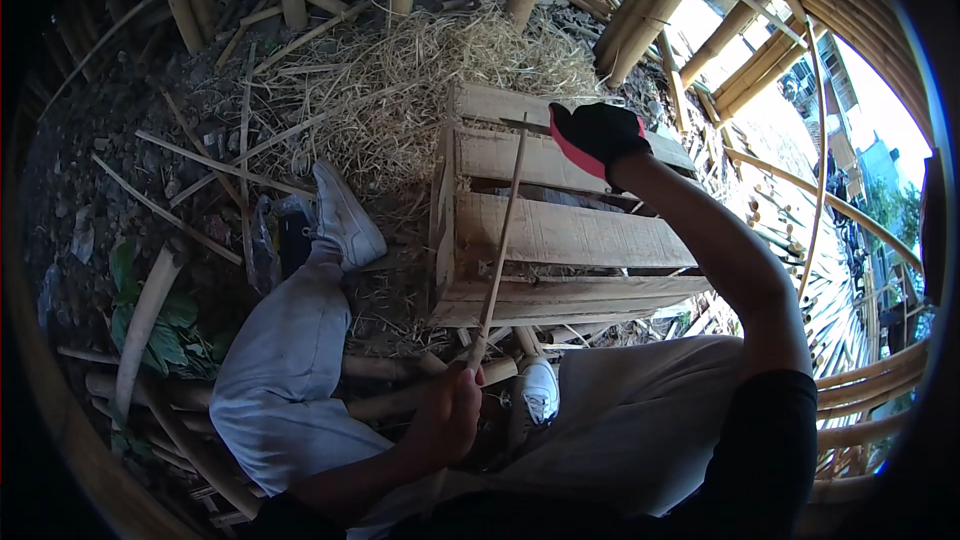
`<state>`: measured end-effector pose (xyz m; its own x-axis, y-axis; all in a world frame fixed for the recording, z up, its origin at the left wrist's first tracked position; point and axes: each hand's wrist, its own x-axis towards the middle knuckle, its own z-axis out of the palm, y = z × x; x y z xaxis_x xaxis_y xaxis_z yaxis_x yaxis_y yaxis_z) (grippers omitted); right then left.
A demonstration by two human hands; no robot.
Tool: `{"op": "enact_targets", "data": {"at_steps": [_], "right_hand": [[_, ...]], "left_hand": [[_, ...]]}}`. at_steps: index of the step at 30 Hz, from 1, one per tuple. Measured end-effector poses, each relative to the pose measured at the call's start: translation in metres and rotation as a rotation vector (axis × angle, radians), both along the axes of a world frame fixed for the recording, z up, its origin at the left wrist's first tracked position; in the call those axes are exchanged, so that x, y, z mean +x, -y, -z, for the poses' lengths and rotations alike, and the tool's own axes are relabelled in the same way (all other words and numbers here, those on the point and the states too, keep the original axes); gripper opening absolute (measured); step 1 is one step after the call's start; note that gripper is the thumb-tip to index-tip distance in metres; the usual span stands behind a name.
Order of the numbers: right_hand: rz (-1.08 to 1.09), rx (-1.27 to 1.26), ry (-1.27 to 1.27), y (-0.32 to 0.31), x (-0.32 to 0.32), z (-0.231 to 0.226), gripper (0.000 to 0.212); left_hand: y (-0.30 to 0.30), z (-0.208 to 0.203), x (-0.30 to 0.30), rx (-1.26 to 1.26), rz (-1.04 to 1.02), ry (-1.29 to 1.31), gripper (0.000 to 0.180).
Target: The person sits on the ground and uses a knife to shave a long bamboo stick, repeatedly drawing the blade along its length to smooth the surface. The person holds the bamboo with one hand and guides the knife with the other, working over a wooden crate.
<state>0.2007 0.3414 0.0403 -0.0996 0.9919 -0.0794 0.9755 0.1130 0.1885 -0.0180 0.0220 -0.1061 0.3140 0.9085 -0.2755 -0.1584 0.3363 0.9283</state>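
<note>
Tan and slender, a long straight bamboo strip [503, 240] slants from six o'clock on the view's clock face to between twelve and one, above a pale slatted wooden crate [580, 230] just off centre toward three; the seated worker's bare left hand [450, 415], at six o'clock, is clenched around its lower end; the right hand [600, 135], in a black-and-red glove between one and two o'clock, grasps a slim dark blade-like tool [535, 127], its handle hidden in the fist; the tool crosses the strip near its upper tip, though whether the two touch cannot be told; dry golden straw [430, 70] lies heaped at eleven o'clock, beyond the crate; stout round bamboo posts [645, 10] stand from eleven to one; pale grey trousers [285, 370] cover the worker's bent legs, one white shoe [345, 215] at nine o'clock, another at five; broad green leaves [170, 325] show between eight and nine.
</note>
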Motion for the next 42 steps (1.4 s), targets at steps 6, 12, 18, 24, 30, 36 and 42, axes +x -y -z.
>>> {"op": "enact_targets", "data": {"at_steps": [6, 12, 18, 24, 30, 36, 42], "right_hand": [[0.163, -0.019, -0.003, -0.018, 0.051, 0.041, 0.072], [0.124, -0.144, -0.222, 0.019, 0.029, -0.024, 0.085], [-0.494, -0.147, -0.169, 0.085, -0.020, -0.006, 0.065], [-0.660, -0.250, -0.017, 0.132, -0.046, -0.006, 0.059], [-0.839, 0.123, -0.149, 0.113, -0.028, -0.010, 0.046], [-0.866, -0.098, -0.043, 0.095, -0.015, -0.036, 0.041], [-0.795, -0.172, 0.165, 0.090, -0.019, -0.038, 0.046]], "left_hand": [[-0.002, -0.003, -0.002, 0.055, -0.029, -0.146, 0.026], [-0.002, -0.008, -0.004, 0.069, -0.026, -0.118, 0.025], [-0.002, -0.012, -0.006, 0.003, -0.008, -0.105, 0.025], [-0.006, -0.018, -0.005, 0.011, 0.022, -0.065, 0.036], [-0.006, -0.018, -0.004, 0.069, 0.009, -0.132, 0.034], [-0.003, -0.011, -0.002, 0.037, 0.008, -0.090, 0.034], [-0.002, -0.009, -0.002, -0.014, 0.021, -0.020, 0.033]]}}
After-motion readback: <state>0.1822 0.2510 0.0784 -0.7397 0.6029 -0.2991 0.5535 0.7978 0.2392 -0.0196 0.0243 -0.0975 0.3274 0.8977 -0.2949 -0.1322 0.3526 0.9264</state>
